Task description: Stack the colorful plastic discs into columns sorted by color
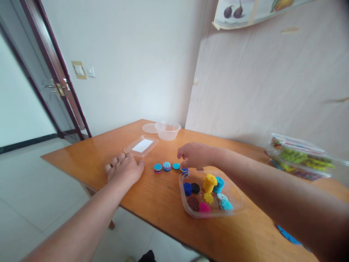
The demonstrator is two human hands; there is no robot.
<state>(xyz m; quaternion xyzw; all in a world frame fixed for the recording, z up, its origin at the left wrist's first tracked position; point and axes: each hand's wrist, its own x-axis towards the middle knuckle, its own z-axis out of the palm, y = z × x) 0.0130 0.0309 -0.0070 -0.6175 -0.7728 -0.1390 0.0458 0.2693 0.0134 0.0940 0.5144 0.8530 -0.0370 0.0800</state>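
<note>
My left hand (124, 170) lies flat on the wooden table, fingers spread, holding nothing. My right hand (196, 154) is over the right end of a row of small stacks of notched plastic discs, its fingers curled downward. Whether a disc is between those fingertips is hidden. Below them is a blue-topped stack (184, 170), partly covered by the hand. Further left in the row stand three light-blue-topped stacks, such as the leftmost stack (157, 167). Under my right forearm, a clear plastic tub (237, 196) holds yellow discs (209, 183) and blue, black, brown, pink and pale ones.
A clear lid (128, 148) with a white label lies beyond my left hand. At the back stand a translucent round bowl (167, 131) and its lid (148, 128). Clear boxes with colourful contents (297, 156) are at the right. A blue round object (289, 234) lies under my right arm.
</note>
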